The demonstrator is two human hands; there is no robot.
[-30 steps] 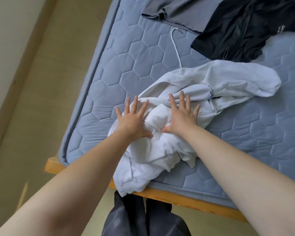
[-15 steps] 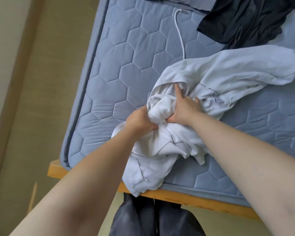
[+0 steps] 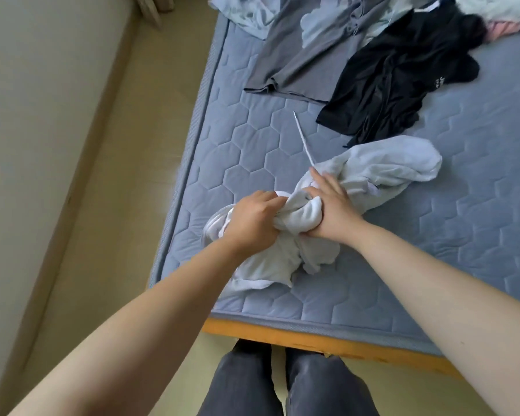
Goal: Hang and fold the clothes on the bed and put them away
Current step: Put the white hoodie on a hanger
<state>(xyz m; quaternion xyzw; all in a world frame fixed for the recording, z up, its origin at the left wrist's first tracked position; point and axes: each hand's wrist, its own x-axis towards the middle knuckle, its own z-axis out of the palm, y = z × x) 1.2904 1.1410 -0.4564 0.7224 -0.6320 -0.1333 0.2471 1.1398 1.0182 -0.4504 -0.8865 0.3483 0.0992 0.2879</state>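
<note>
Between the left hand [image 3: 252, 219] and right hand [image 3: 332, 205], both clenched on it, bunches a crumpled white cotton hooded sweatshirt [image 3: 382, 168].

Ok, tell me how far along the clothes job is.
Done: nothing visibly folded or hung. In hand: the left hand and right hand grip the bunched white garment on the mattress. Left: the black garment, the grey garment and the pale clothes at the far end lie loose.

I see a home bedroom: under the white garment [image 3: 388, 166] I grip, a quilted blue mattress [image 3: 252, 151] on a wooden bed frame [image 3: 312, 339]; beyond the grip a grey garment [image 3: 306, 55] and a black garment [image 3: 388, 85] lie loose.
</note>
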